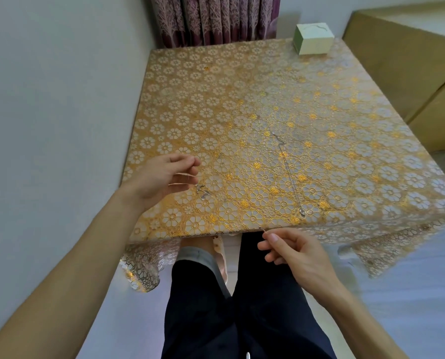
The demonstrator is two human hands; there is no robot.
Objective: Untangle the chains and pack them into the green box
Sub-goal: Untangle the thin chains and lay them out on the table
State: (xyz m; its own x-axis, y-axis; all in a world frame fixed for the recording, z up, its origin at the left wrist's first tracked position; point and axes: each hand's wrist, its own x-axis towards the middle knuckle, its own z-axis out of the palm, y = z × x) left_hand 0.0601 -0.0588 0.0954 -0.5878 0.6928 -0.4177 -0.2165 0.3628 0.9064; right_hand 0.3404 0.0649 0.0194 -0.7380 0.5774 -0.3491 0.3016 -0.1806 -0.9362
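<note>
A thin silver chain (pixel 286 167) lies stretched out on the flowered tablecloth, running from mid-table to a small pendant near the front edge. A second small silver tangle (pixel 202 191) lies just below my left hand (pixel 164 178), whose fingers are pinched together above it; a thread-thin strand seems to hang from them. My right hand (pixel 291 251) hovers at the table's front edge, thumb and forefinger pinching the end of a fine chain. The pale green box (pixel 314 42) stands shut at the far right corner, well out of reach of both hands.
The table (pixel 216 99) wears a gold and white floral cloth that hangs over the front edge. A wall is on the left, a purple curtain (pixel 216 19) behind, and tan furniture (pixel 410 60) on the right. My legs are under the front edge.
</note>
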